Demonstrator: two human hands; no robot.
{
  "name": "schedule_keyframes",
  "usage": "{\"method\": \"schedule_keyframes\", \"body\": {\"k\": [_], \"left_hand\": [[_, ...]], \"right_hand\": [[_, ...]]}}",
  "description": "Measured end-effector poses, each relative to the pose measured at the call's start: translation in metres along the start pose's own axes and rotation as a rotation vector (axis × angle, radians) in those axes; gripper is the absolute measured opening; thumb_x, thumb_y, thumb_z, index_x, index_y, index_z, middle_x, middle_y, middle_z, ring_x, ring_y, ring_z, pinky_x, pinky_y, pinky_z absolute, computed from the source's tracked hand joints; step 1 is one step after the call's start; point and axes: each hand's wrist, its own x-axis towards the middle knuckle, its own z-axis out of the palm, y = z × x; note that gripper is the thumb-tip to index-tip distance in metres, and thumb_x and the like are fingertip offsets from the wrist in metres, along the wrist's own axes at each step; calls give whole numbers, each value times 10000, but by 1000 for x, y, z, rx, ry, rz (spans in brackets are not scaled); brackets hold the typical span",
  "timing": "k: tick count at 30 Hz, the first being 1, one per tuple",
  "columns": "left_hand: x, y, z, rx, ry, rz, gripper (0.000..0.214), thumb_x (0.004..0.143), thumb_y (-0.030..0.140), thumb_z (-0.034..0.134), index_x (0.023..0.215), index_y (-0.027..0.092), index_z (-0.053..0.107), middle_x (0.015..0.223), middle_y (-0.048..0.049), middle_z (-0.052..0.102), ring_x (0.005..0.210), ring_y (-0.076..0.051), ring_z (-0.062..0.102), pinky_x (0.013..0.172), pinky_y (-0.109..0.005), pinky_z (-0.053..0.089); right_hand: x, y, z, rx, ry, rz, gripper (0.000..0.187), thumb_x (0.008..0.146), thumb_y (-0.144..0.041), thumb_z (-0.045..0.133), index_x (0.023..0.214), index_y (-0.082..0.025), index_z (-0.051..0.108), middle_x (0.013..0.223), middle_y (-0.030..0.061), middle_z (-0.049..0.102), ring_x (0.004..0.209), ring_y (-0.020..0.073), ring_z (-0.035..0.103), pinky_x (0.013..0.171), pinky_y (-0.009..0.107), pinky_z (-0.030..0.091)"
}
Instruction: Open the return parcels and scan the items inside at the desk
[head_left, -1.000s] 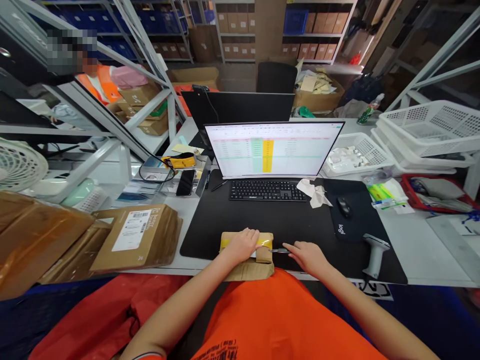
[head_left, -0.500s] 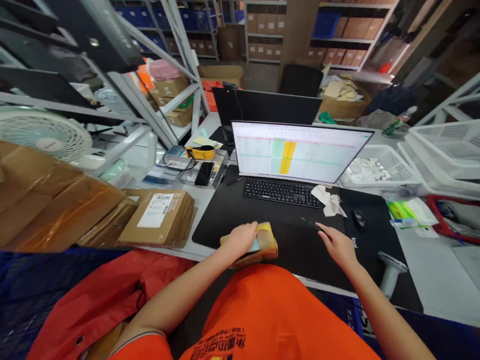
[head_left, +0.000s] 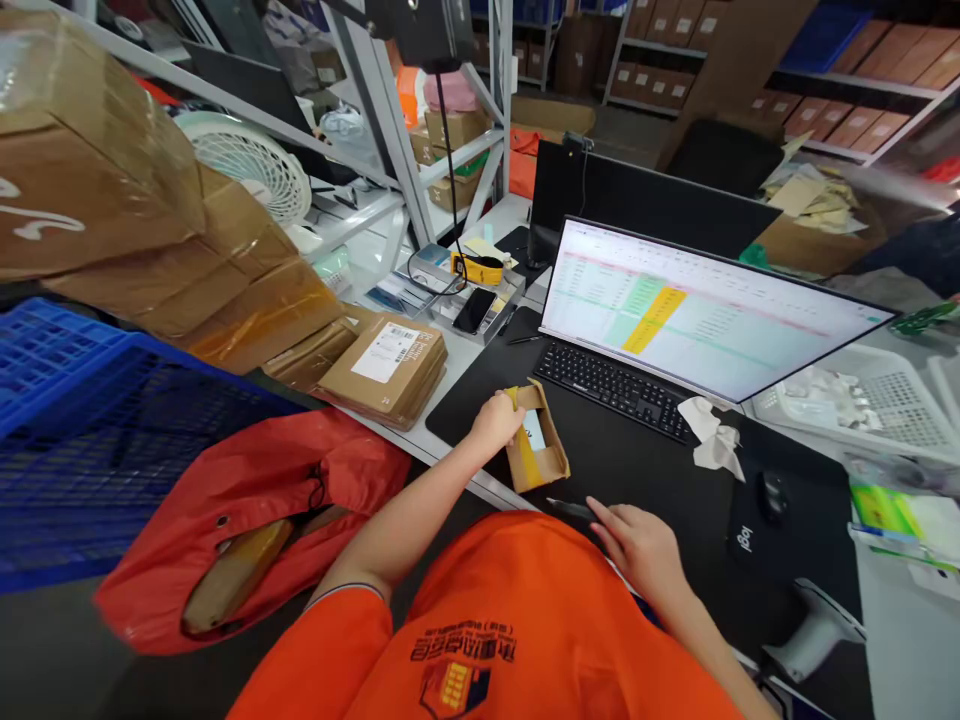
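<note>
My left hand is closed on the upper left side of a small cardboard box with yellow tape on it. The box stands tilted on the black desk mat, its one side opened, and a pale blue and white item shows inside. In my right hand is a slim dark knife, pinched between thumb and fingers. Its pointed tip lies just below the box's lower corner, apart from it.
A keyboard and a lit monitor stand behind the box. To the right are crumpled white paper, a mouse and a barcode scanner. Flat cardboard parcels are stacked left, above a red bag.
My view has turned left. The box is now tilted up with its opened side showing. My right hand has brought the knife left and down, close to the box.
</note>
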Motion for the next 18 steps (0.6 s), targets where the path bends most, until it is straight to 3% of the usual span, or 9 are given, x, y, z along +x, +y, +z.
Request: {"method": "schedule_keyframes", "body": {"k": [4, 12, 18], "left_hand": [[3, 10, 7, -51, 1, 17, 367, 928, 276, 472, 1176, 12, 528, 673, -143, 730, 516, -218, 700, 509, -252, 509], [4, -1, 5, -104, -30, 53, 393, 924, 303, 482, 1186, 13, 518, 605, -103, 708, 460, -203, 666, 433, -235, 465], [10, -8, 12, -154, -22, 73, 345, 908, 271, 492, 1157, 35, 528, 511, -38, 653, 393, -169, 609, 423, -217, 446]], "right_hand": [[19, -19, 12, -144, -66, -59, 462, 956, -479, 468, 1304, -241, 656, 725, 89, 671, 649, 184, 602, 580, 287, 409], [20, -9, 25, -268, -61, -93, 348, 989, -328, 473, 1257, -259, 683, 746, 58, 671, 638, 164, 575, 588, 308, 337], [22, -11, 28, -266, -98, -93, 322, 984, -329, 494, 1207, -239, 709, 771, 61, 680, 655, 161, 578, 596, 310, 333]]}}
